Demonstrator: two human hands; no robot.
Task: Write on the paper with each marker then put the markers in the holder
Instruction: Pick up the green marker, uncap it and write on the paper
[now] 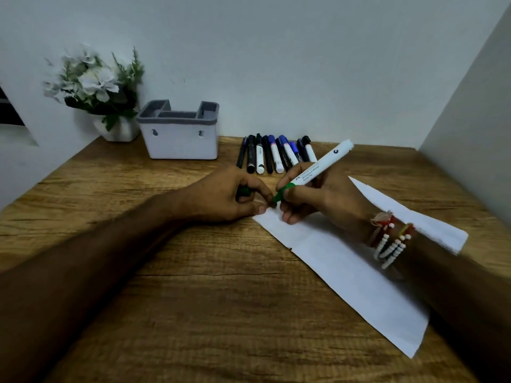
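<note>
Currently you are holding the green marker (309, 172) in your right hand (312, 197), fingers clamped round its green collar in a writing grip, tip pointing down at the near-left corner of the paper (345, 261). The marker's long axis is running from the tip, low and left, up and away to the right, white barrel end toward the back of the worktop (193, 299). Whether the tip is touching the sheet I cannot tell; no ink mark is showing. Your left hand (232, 197) is curled shut on something green, probably the cap (244, 191), its fingertips lying just beside the tip at the paper's edge. Judgement: you are starting the writing step with this marker. The row of other markers (273, 154) is lying just behind both hands, barrels pointing front to back. The holder (179, 139) is standing back left, nearer your left hand, beside the potted flowers (96, 87), so the loaded right hand will be reaching across.
</note>
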